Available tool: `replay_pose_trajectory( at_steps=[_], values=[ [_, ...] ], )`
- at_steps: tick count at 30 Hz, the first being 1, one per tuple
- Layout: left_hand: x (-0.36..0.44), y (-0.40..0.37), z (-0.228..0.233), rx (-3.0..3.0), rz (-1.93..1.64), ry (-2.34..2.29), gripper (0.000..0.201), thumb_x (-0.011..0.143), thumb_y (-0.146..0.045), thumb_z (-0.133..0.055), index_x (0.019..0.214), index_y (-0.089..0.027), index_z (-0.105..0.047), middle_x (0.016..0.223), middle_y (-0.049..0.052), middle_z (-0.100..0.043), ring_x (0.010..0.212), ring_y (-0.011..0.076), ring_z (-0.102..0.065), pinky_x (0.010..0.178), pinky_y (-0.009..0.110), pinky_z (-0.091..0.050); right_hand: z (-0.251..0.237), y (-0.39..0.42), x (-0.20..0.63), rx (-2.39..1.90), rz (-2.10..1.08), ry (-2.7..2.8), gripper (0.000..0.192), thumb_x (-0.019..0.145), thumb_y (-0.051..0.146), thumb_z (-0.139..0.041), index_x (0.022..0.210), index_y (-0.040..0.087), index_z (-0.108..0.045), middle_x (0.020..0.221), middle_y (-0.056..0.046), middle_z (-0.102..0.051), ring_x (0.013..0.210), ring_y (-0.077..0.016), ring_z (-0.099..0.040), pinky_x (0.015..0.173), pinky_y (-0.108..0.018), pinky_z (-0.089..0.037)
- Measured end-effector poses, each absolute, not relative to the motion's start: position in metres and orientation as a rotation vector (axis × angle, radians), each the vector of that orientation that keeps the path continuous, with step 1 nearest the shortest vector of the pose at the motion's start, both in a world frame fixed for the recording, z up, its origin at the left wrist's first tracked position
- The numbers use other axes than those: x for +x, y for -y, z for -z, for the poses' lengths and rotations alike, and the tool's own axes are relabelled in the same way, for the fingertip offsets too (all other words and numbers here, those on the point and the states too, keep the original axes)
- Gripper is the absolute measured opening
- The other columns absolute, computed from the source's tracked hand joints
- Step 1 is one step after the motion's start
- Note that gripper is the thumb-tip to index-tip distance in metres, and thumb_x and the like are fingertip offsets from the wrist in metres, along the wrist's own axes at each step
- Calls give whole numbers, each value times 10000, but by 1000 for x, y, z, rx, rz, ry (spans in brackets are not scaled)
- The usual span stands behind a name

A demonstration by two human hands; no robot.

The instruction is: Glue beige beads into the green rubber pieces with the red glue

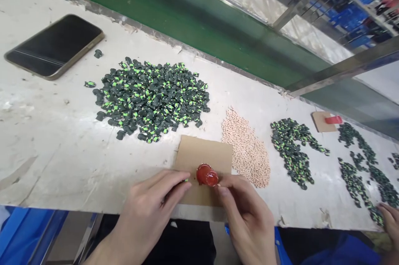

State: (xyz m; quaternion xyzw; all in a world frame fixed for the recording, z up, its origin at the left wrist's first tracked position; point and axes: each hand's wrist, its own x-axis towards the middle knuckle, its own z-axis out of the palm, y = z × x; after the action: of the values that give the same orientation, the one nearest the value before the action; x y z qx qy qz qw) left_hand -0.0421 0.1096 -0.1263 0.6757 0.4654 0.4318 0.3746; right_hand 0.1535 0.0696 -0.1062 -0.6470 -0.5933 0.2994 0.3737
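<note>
My left hand [156, 198] is closed in a pinch on a small dark piece with bright green marking [186, 179], mostly hidden by the fingertips. My right hand [246, 211] also pinches, its thumb and forefinger at the edge of a small red cup [204, 173]. Whatever those fingertips hold is too small to make out. Glossy red material shows in the cup, which has a second round red part [212, 178] at its near right. Under it lies a square of brown cardboard [199, 148].
Beyond the cardboard is a heap of dark and green pieces [152, 94]; pale beads [246, 144] lie to its right. More piles [293, 148], a red cap-like item [333, 120] and a co-worker's hand [389, 219] are farther right. A phone [56, 44] lies left.
</note>
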Motion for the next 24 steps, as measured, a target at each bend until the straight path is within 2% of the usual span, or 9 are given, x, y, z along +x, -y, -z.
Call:
replay_pose_trajectory(
  at_steps=[7, 12, 17, 20, 24],
  values=[
    [-43, -112, 125, 1807, -1099, -1167, 95, 1011, -139, -613, 1029, -184, -695, 892, -4, -790, 728, 85, -758, 745, 107, -580, 110, -69, 155, -1658, -739, 1534, 179, 993, 136, -591, 1003, 289, -686, 934, -8, -730, 896, -177, -700, 687, -245, -553],
    [-45, -111, 125, 1768, -1079, -1189, 127, 968, -104, -646, 1027, -182, -727, 907, -3, -805, 757, 77, -768, 789, 75, -562, 110, -69, 155, -1663, -764, 1544, 190, 994, 138, -594, 1009, 301, -689, 944, -4, -732, 906, -168, -698, 715, -236, -550],
    [-48, -105, 109, 1515, -1009, -1195, 279, 912, -100, -665, 1046, -315, -781, 958, -61, -824, 787, 87, -785, 742, 76, -578, 100, -67, 157, -1634, -946, 1275, 106, 995, 213, -644, 951, 288, -703, 837, 3, -694, 773, -144, -661, 687, -220, -552],
    [-42, -102, 93, 1216, -929, -1165, 304, 853, -140, -737, 1004, -395, -802, 860, -113, -828, 679, 84, -770, 670, 91, -592, 91, -67, 158, -1473, -1209, 995, 70, 983, 304, -689, 919, 284, -710, 779, 20, -653, 692, -115, -629, 671, -207, -549],
    [-23, -104, 73, 808, -784, -1097, 136, 793, -210, -767, 777, -335, -818, 625, -96, -754, 576, 90, -704, 599, 125, -573, 82, -65, 157, -1271, -1402, 810, 60, 961, 327, -721, 917, 293, -742, 889, -2, -704, 791, -126, -677, 748, -228, -589]
  ],
)
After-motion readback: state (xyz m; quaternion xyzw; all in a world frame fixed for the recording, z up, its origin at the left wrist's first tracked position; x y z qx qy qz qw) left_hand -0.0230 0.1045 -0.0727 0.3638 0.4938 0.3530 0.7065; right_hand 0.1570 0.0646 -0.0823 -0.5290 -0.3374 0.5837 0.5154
